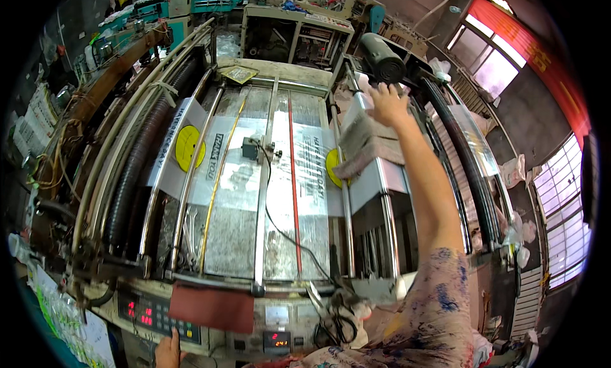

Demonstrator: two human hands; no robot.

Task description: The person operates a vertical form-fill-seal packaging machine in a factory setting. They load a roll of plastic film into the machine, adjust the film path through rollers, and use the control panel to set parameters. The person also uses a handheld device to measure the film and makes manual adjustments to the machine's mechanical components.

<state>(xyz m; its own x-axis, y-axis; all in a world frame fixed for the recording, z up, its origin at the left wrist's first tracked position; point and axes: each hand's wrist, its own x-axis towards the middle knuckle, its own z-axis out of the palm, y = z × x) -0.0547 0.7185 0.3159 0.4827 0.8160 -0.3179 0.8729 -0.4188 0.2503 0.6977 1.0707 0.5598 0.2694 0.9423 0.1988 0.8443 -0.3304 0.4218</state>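
Note:
My right hand [389,106] reaches far out over the right side of the machine, fingers spread, holding nothing I can see. It is just in front of a dark motor [382,59], at the far end of a grey cloth [371,142] draped over the rollers. Clear plastic film [238,158] with printed lettering and yellow round marks runs across the metal bed. Low on the left, my left hand [168,351] points its index finger at the lower edge of a control panel [143,317] with red digits. Contact with a button cannot be made out.
A sensor box [250,148] sits on a crossbar over the bed, its black cable trailing forward. Black-handled scissors [337,326] lie at the front edge, near a reddish-brown sheet [212,309]. Wrenches [189,228] rest left of the bed. Ribbed black rollers [140,158] flank the machine.

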